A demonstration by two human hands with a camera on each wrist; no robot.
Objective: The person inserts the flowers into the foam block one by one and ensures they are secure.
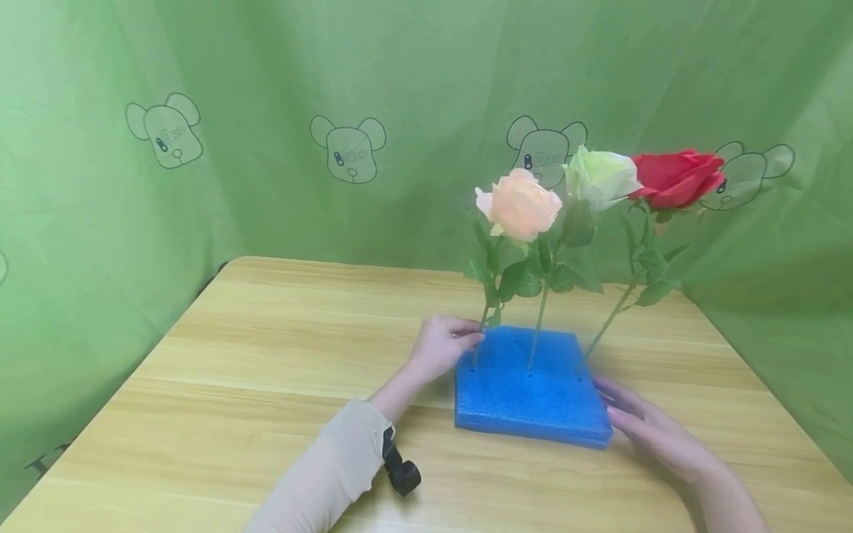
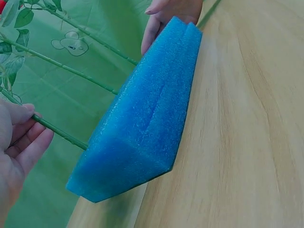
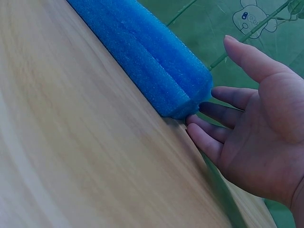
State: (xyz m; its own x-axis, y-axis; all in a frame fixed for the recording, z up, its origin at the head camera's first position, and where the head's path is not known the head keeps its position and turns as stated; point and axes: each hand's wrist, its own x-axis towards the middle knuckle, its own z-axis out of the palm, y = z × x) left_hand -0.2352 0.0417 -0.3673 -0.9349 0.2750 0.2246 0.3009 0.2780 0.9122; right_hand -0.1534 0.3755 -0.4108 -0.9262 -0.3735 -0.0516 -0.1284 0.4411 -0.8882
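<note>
A blue foam block [image 1: 533, 403] lies on the table with three artificial roses standing in a row of holes in it. The left hand [image 1: 443, 346] pinches the stem [image 2: 57, 130] of the peach rose [image 1: 523, 206] low down, between thumb and fingers, just above the foam. In the middle stands the pale green rose [image 1: 603, 178]; the red rose [image 1: 678, 179] leans out to the right. At the block's right side is the right hand [image 1: 656, 437], its fingers extended with fingertips against the foam edge in the right wrist view and the thumb raised.
The wooden table [image 1: 266, 355] carries the block right of its middle. Behind and around it hangs a green curtain [image 1: 413, 74] printed with bear heads. A black strap with a round piece [image 1: 403, 474] sits at the left sleeve's cuff.
</note>
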